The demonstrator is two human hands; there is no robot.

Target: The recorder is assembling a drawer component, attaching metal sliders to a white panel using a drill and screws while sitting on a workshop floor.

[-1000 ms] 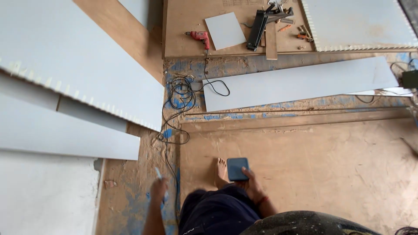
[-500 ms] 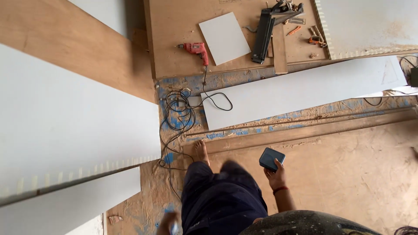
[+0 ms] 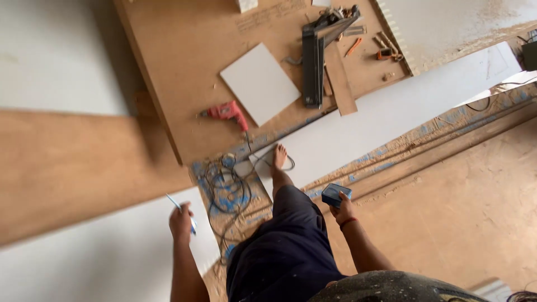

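Your right hand (image 3: 344, 212) is wrapping its fingers (image 3: 339, 197) around a small dark-blue box (image 3: 336, 194), carrying it low beside your right leg, above the brown floor (image 3: 447, 212). It is looking rigid and light (a pinch across its two long sides should be holding it). Your left hand (image 3: 181, 222) is closing on a thin blue pen (image 3: 180, 210), slim and probably slippery, above a white board (image 3: 112, 257). Ahead, a red drill (image 3: 226, 112) and tangled cables (image 3: 224, 187) are lying.

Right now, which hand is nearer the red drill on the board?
Probably the left hand. It holds a pen and sits on the same side as the drill. The right hand grips a dark box, farther across.
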